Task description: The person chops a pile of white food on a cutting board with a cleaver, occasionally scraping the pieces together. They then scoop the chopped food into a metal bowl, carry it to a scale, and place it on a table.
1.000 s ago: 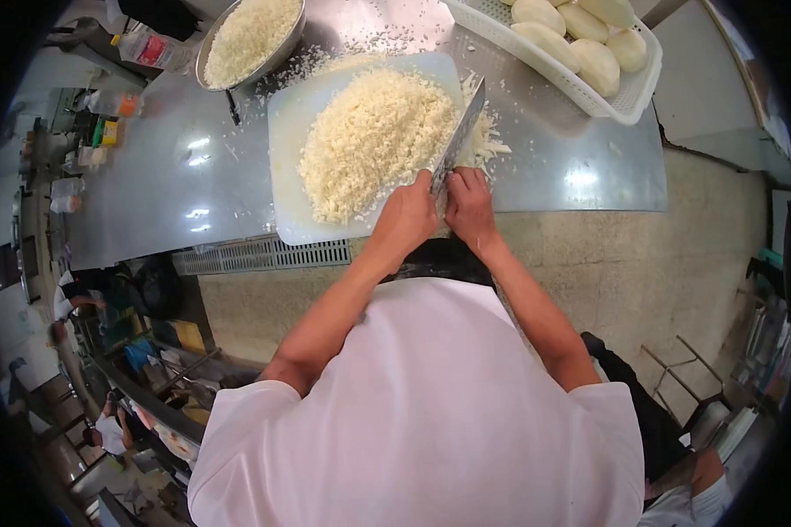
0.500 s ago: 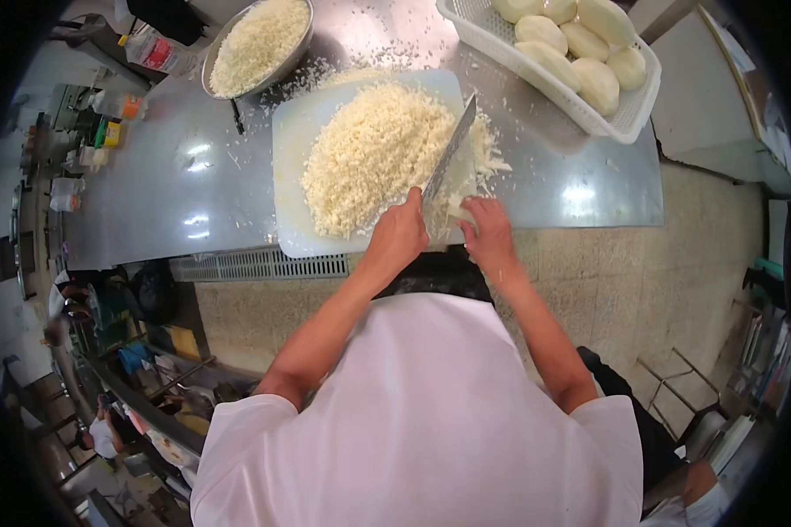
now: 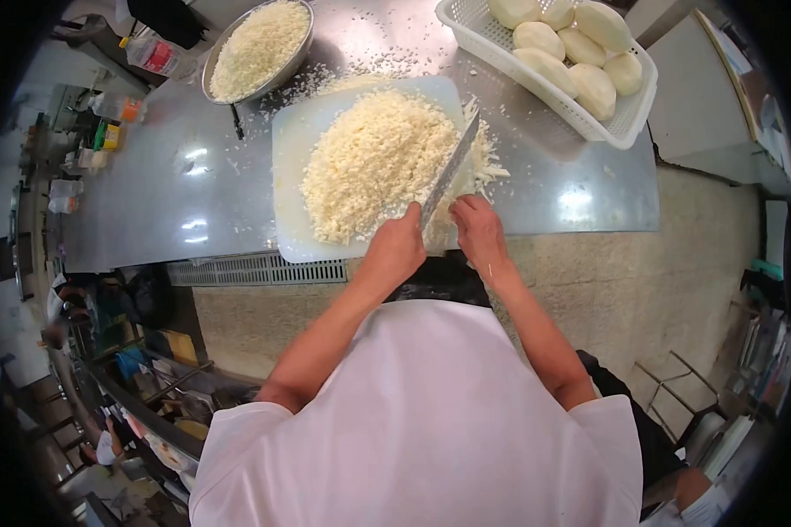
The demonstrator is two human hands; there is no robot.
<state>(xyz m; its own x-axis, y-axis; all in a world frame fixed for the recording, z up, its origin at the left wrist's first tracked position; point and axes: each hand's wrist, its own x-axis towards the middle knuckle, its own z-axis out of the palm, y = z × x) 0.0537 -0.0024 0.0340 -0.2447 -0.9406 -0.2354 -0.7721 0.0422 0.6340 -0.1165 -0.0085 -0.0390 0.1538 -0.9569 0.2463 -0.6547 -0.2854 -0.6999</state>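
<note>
Left hand is closed tight round the handle of a cleaver, whose blade runs up and to the right across the near right corner of a white cutting board. The right hand sits just to the right of the blade with its fingers curled down on a small bunch of pale vegetable strips. These lie at the board's right edge and spill a little onto the table.

Left of the blade, a broad heap of finely chopped white bits covers most of the board and presses right up to the cleaver. Behind the board to the left stands a round metal bowl full of the same chopped stuff, with loose crumbs scattered between bowl and board. At the far right is a white plastic basket holding several peeled pale roots, well apart from the hands. Nothing lies over the blade or the strips.

Half a second ago the cleaver was tipped up higher and the right hand lay farther out to the right. Now the blade has dropped toward the board and the right hand has drawn in beside it. The heap, bowl and basket are unchanged.

All of this rests on a shiny steel table with a slotted grate along its near edge. Bottles and small containers crowd the far left end. Below is a speckled stone floor, and shelving shows at the lower left.
</note>
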